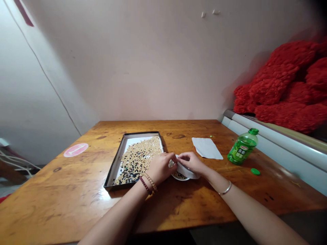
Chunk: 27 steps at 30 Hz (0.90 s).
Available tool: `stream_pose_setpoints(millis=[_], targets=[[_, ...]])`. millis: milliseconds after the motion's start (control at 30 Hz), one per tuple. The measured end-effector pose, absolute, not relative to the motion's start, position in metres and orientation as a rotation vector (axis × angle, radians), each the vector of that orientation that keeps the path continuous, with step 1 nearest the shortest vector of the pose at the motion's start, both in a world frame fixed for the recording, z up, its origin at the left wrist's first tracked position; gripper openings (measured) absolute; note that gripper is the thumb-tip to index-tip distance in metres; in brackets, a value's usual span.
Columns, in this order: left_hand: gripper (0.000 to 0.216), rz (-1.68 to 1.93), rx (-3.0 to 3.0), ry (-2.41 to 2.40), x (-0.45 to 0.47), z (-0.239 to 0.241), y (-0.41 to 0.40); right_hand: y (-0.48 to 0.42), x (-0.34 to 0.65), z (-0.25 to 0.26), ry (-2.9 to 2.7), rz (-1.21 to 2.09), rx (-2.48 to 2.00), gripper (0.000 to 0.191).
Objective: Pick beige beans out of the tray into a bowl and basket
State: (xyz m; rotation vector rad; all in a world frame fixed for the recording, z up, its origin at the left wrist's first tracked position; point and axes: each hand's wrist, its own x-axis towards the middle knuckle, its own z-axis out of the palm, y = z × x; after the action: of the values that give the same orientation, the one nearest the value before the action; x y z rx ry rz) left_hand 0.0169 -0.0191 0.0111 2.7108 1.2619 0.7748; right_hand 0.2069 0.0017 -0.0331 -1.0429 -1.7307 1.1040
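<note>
A wooden table (76, 204) fills the view, with a red blanket (288, 85) heaped on a ledge to the right. On the table lies a dark tray (116, 163) of mixed pale and dark beans (139, 158). Right of it are a white sheet (206, 148), a green bottle (242, 147) tipped at a slant and, nearer, a green cap (255, 171). Just beside the tray's right edge the left hand (161, 167) and right hand (191, 162) meet, fingers pinched narrow - both grip a slip of paper (186, 171). It is held over a small white bowl (180, 176) of beans - the bowl sits mostly hidden under it.
</note>
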Motion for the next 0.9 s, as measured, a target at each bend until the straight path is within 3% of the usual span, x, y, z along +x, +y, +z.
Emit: stream_pose_setpoints(millis=[400, 767, 900], targets=[[0.01, 0.765, 2.962, 1.337, 0.0175, 0.0081, -0.0166, 0.0004, 0.2092, -0.0275, -1.836, 1.086, -1.076, 0.042], [0.019, 0.718, 2.9, 1.376, 0.0173, 0.0101, -0.0178, -0.0026, 0.2031, -0.0325, -1.805, 0.973, -1.157, 0.035], [0.012, 0.649, 2.827, 1.447, 0.016, 0.0123, -0.0172, -0.0026, 0.2032, -0.0338, -1.797, 0.879, -1.204, 0.035]])
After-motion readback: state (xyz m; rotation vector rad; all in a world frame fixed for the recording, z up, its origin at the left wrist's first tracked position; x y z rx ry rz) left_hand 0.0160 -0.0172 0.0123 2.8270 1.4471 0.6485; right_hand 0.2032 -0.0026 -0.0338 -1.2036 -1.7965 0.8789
